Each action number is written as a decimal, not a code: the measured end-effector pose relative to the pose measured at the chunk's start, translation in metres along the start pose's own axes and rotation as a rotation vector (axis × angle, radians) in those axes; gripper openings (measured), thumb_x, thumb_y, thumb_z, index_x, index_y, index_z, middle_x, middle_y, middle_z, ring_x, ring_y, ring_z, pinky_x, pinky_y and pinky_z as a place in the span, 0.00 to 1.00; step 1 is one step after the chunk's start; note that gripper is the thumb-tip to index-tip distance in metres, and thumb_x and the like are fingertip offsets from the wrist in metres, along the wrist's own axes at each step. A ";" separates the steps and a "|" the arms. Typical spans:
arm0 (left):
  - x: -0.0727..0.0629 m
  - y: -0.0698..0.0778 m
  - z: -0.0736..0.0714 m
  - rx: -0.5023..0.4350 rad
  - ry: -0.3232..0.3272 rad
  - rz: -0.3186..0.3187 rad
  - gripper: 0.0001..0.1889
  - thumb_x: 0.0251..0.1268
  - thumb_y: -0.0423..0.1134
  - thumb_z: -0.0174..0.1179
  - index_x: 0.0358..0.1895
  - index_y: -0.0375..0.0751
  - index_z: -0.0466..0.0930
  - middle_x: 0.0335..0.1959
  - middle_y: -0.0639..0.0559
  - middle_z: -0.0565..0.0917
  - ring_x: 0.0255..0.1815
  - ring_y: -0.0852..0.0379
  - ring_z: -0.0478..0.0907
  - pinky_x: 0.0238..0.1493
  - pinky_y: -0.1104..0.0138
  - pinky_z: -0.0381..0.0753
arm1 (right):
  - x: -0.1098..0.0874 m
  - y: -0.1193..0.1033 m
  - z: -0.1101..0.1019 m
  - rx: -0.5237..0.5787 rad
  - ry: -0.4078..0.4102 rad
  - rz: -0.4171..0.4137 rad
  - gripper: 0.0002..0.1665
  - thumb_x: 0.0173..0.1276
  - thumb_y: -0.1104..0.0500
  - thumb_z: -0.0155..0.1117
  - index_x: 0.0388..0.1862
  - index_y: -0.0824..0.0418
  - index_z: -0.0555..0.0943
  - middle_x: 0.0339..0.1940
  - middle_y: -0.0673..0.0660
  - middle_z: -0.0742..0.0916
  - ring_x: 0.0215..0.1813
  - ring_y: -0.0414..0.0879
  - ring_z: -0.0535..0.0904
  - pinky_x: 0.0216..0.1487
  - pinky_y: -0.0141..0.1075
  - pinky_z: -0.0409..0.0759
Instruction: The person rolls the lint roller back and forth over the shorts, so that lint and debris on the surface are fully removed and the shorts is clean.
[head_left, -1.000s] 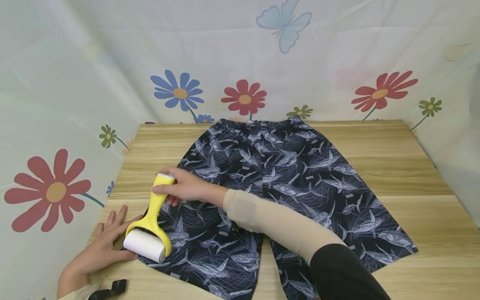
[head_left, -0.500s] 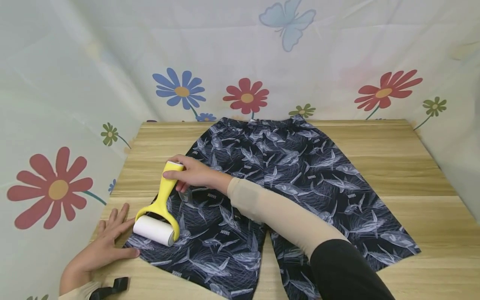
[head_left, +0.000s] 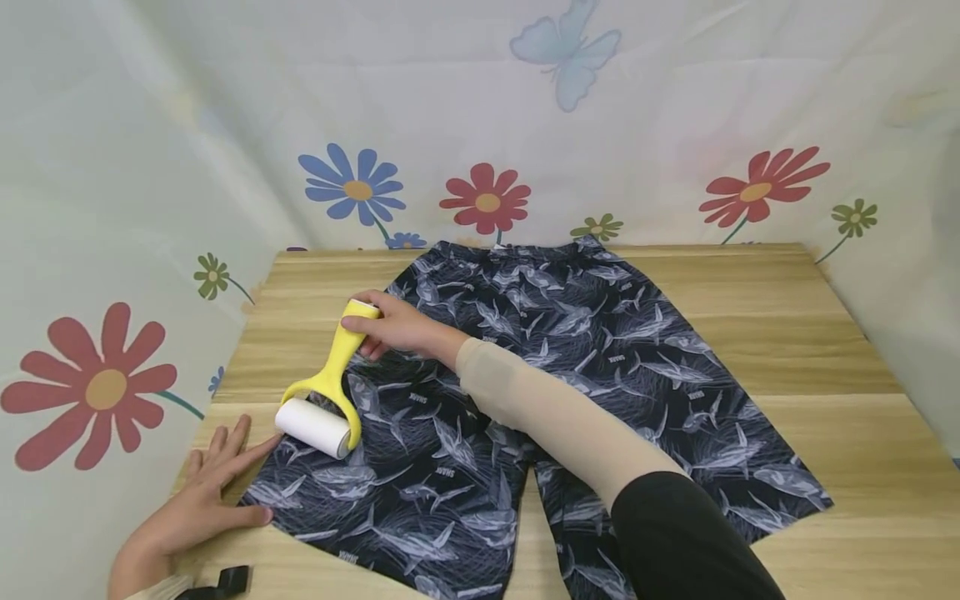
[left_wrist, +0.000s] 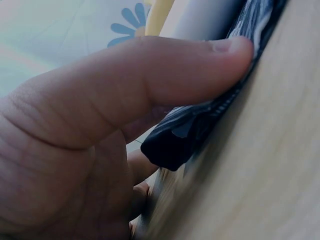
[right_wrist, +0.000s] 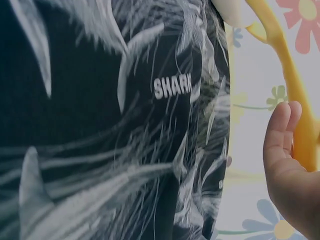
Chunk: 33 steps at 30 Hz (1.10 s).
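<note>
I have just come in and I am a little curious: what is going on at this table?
A person is holding a yellow-handled roller in the right hand. Its white roll appears to rest on dark, shark-patterned shorts, near the outer edge of the leg at the left. The left hand touches the lower corner of that same leg. The shorts lie spread out on a wooden table, with the waistband on the far side.

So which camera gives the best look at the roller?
The head view: it shows the roller almost whole, the right hand covering some handle. The left wrist view shows just a slice behind the left hand; the right wrist view, mostly handle, the cylinder cut off.
</note>
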<state>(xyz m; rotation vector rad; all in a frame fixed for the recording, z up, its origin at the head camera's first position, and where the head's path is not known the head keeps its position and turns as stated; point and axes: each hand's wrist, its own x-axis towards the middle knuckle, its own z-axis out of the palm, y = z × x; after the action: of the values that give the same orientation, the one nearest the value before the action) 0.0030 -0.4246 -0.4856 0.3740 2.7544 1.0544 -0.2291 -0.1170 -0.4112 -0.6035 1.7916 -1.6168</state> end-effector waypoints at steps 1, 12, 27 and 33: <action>-0.001 0.000 0.000 0.003 0.000 -0.001 0.51 0.58 0.39 0.77 0.84 0.50 0.60 0.87 0.33 0.33 0.82 0.28 0.15 0.69 0.35 0.04 | 0.001 0.000 -0.001 -0.003 0.002 0.001 0.41 0.81 0.53 0.63 0.85 0.61 0.60 0.40 0.59 0.85 0.33 0.49 0.85 0.50 0.51 0.89; -0.002 0.003 0.000 -0.006 0.004 0.004 0.49 0.59 0.39 0.77 0.84 0.52 0.61 0.87 0.35 0.33 0.82 0.26 0.15 0.70 0.37 0.04 | 0.007 -0.001 -0.010 -0.008 0.078 0.027 0.38 0.81 0.53 0.63 0.85 0.56 0.63 0.42 0.59 0.84 0.43 0.61 0.86 0.41 0.41 0.89; -0.004 0.002 -0.002 0.005 0.002 -0.002 0.44 0.59 0.40 0.77 0.80 0.52 0.68 0.87 0.36 0.33 0.82 0.25 0.16 0.70 0.36 0.05 | 0.010 -0.017 -0.025 -0.098 0.173 -0.020 0.35 0.82 0.54 0.62 0.84 0.54 0.65 0.43 0.60 0.83 0.46 0.67 0.83 0.51 0.57 0.86; -0.003 0.004 -0.003 0.010 -0.001 -0.010 0.44 0.60 0.41 0.76 0.81 0.54 0.68 0.88 0.37 0.32 0.82 0.28 0.16 0.70 0.37 0.05 | 0.012 -0.020 -0.035 -0.127 0.180 -0.040 0.35 0.83 0.54 0.61 0.84 0.54 0.65 0.46 0.61 0.82 0.53 0.73 0.81 0.53 0.60 0.84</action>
<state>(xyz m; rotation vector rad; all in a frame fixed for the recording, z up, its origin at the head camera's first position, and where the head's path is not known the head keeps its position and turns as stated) 0.0062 -0.4248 -0.4808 0.3622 2.7588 1.0383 -0.2642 -0.1047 -0.3920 -0.5697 2.0375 -1.6372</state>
